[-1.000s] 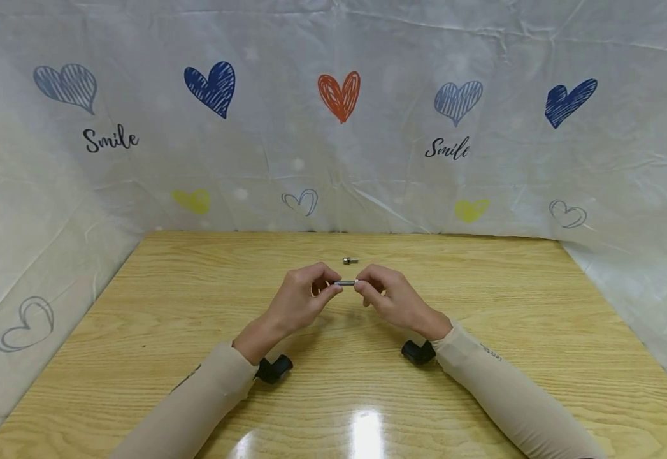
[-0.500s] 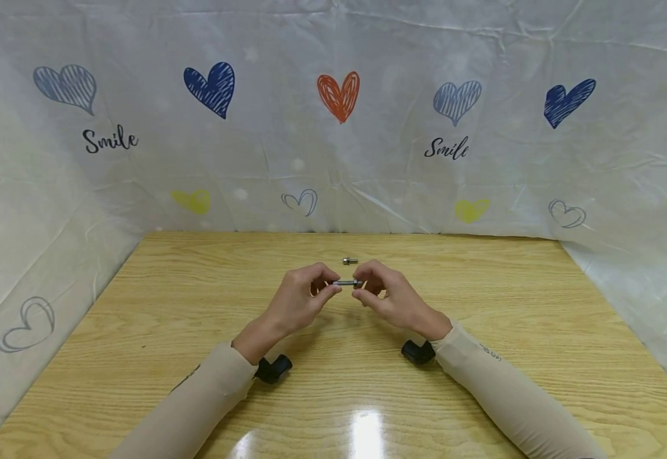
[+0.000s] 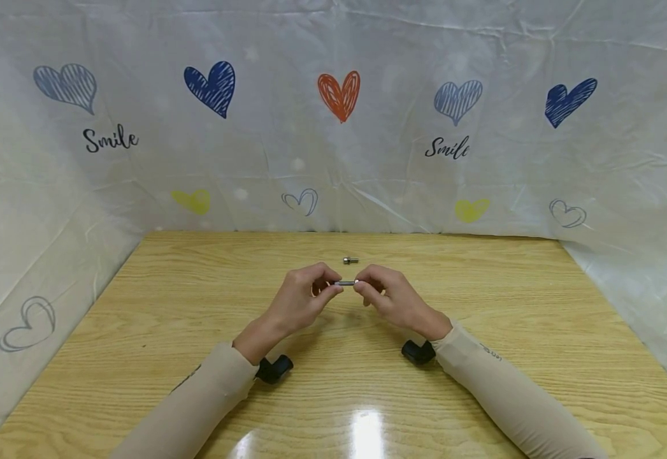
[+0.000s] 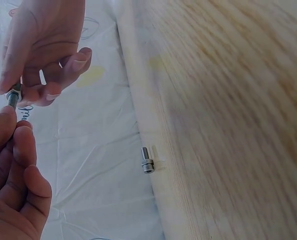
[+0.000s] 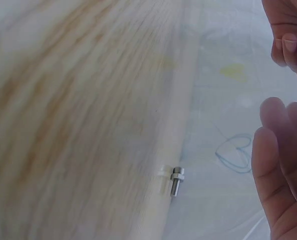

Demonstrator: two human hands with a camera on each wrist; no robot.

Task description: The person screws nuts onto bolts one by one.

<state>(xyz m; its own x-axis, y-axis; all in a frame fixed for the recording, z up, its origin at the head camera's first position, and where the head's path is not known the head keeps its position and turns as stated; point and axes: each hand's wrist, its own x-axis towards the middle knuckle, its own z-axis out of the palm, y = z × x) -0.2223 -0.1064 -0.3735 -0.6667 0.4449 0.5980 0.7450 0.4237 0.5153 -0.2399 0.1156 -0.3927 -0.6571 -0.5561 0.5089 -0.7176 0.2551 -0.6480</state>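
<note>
Near the middle of the table, my left hand [image 3: 301, 298] pinches one end of a thin threaded bolt [image 3: 346, 283] between thumb and fingers. From the other side, my right hand [image 3: 393, 294] grips a hex nut [image 4: 14, 92] at the bolt's far end. The left wrist view shows thread between the nut and the left fingertips. The bolt's other end is hidden inside the left hand. In the right wrist view, the fingers [image 5: 265, 160] show, but the held bolt is out of sight.
A second, shorter bolt [image 3: 350, 261] with a nut or collar near its head lies on the wooden table [image 3: 195, 287], just beyond the hands. Behind the table hangs a white sheet [image 3: 390, 127] printed with hearts. Black wrist mounts [image 3: 274, 369] sit under the sleeves.
Half a second ago the right fingers were spread off the nut, leaving it visible; now they pinch it again, as a second ago. The left hand and the second bolt stay in place.
</note>
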